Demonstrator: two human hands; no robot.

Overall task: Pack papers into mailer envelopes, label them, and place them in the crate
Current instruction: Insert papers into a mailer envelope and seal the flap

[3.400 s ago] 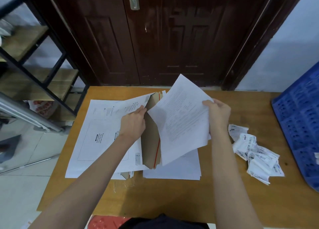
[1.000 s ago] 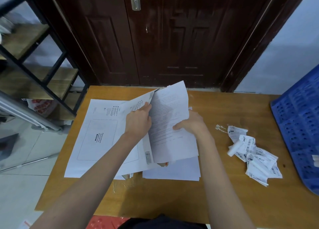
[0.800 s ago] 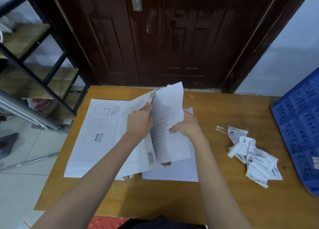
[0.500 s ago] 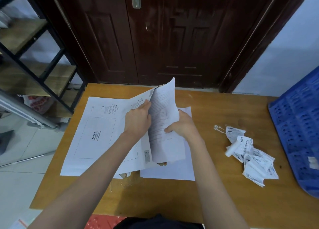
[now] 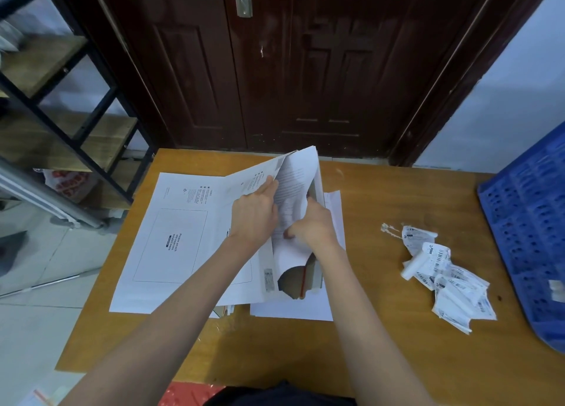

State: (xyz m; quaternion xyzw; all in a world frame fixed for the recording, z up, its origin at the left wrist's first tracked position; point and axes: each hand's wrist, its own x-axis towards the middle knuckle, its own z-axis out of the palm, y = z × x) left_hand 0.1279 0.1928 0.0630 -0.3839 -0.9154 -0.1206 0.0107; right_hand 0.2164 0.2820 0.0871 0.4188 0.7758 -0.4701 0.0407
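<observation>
Nearest, both forearms reach fwd over the wooden tabletop. Just beyond the near edge, a stack of loose white papers lies flat, partly under the mailer envelope, which is held open w/ its brown inside and a red strip showing at the near end. Left hand grips the envelope's upper white panel, fingers curled over its edge, lifting it like a flap. Right hand is at the envelope mouth, fingers curled down and pinching the printed sheet, which sits partway in the envelope, its top edge poking out at the far end and bent along its length. To the left, a pile of flat white envelopes lies face up, top one printed w/ a label box. Off to the right, well apart, a heap of crumpled barcode labels on bare wood. Blue plastic crate at the right edge; what's in it can't be told. Far back: dark wooden door, metal shelf rack at left.
</observation>
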